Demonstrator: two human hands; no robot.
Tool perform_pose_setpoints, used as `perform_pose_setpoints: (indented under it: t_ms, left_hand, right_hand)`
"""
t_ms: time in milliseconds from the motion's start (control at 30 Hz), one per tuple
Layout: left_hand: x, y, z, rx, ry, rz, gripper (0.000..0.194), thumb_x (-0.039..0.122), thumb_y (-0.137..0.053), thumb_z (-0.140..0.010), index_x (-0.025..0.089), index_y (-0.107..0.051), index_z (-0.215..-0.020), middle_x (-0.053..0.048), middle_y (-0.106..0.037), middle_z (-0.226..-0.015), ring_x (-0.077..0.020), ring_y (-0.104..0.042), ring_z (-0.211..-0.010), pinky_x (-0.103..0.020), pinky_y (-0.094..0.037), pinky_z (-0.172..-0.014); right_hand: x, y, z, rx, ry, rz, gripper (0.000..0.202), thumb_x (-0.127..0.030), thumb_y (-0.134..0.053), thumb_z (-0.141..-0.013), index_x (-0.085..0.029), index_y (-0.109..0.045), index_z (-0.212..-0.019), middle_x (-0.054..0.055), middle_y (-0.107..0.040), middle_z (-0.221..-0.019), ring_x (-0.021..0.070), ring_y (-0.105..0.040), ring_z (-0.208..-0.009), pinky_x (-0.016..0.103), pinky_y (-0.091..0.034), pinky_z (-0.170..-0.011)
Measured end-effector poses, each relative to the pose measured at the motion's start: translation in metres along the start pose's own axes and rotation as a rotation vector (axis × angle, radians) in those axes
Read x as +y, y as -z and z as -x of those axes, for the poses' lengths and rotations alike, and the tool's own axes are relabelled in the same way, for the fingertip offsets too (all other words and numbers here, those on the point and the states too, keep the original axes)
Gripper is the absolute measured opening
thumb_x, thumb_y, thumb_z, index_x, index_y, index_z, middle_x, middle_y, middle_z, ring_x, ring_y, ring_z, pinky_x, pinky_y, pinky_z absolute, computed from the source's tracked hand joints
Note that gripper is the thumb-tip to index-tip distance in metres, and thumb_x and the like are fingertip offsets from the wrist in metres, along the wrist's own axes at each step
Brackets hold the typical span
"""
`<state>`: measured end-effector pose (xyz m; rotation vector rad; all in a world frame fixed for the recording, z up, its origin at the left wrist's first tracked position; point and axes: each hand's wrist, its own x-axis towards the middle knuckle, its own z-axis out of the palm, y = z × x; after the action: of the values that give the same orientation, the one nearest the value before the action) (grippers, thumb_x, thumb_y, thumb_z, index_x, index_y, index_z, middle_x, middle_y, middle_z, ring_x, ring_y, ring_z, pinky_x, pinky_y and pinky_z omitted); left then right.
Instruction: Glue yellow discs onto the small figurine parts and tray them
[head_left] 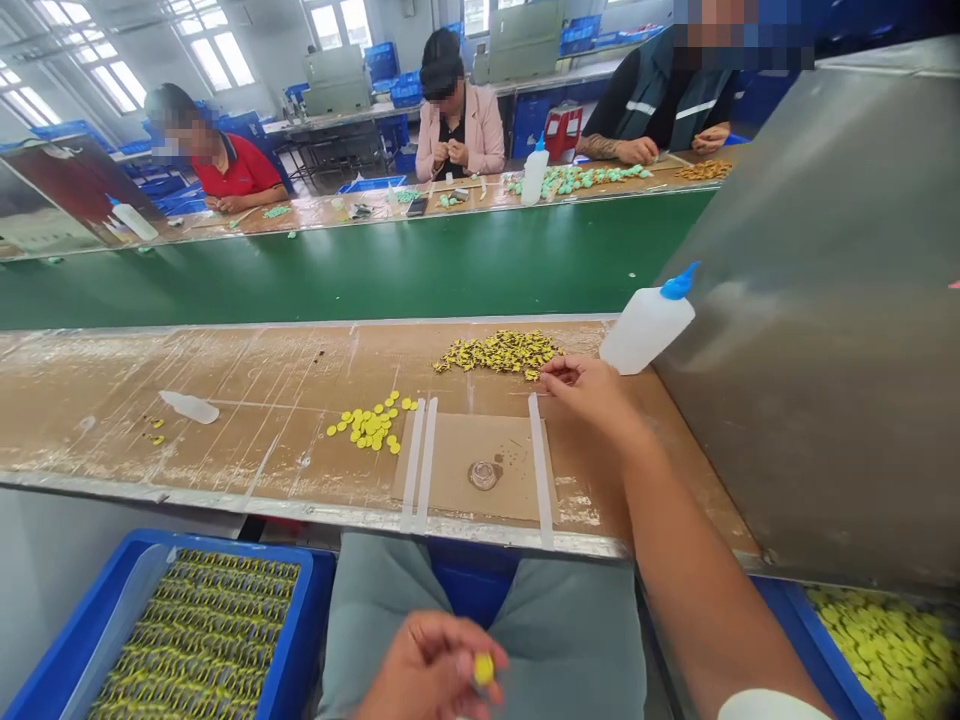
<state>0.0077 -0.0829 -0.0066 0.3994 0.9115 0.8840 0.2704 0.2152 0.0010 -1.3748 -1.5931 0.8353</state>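
Note:
My left hand (pixel 442 668) is closed over my lap, with a small round yellow disc (pixel 484 668) pinched between thumb and fingers. On the bench, my right hand (pixel 589 392) reaches to the right edge of a pile of small yellow-and-dark pieces (pixel 499 352). Its fingers are drawn together there, and whatever they pinch is too small to make out. Several loose yellow discs (pixel 369 428) lie left of a taped cardboard sheet (pixel 450 490). On that sheet sits a small round clear dish (pixel 482 475) beside dark spots.
A white squeeze bottle (pixel 646 328) with a blue tip leans by the metal panel (pixel 840 330). A smaller bottle (pixel 190 407) lies left. Blue bins (pixel 300 640) flank my legs, holding yellow pieces. Beyond the green belt (pixel 337 275), three people work.

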Motion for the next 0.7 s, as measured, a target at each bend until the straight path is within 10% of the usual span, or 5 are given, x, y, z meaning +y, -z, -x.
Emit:
perform_pose_setpoints:
  t_ms: [233, 700]
  left_hand:
    - [0.070, 0.004, -0.021, 0.172, -0.178, 0.239, 0.034, 0.020, -0.093, -0.062, 0.016, -0.079, -0.093, -0.009, -0.076, -0.103, -0.0092, -0.072, -0.074, -0.011, -0.058, -0.066]
    - [0.080, 0.025, -0.052, 0.252, -0.358, 0.246, 0.036, 0.022, -0.092, -0.064, 0.017, -0.077, -0.096, -0.006, -0.077, -0.101, -0.0131, -0.074, -0.081, -0.016, -0.061, -0.075]
  right_hand:
    - [-0.001, -0.007, 0.006, -0.149, 0.105, 0.335, 0.011, -0.025, -0.065, -0.074, -0.021, -0.075, -0.079, 0.001, -0.071, -0.078, 0.0190, -0.064, -0.068, 0.029, -0.048, -0.066]
    - [0.018, -0.037, 0.026, -0.093, 0.260, 0.411, 0.021, -0.035, -0.062, -0.087, -0.021, -0.075, -0.097, 0.003, -0.073, -0.090, 0.0195, -0.066, -0.074, 0.030, -0.052, -0.072]
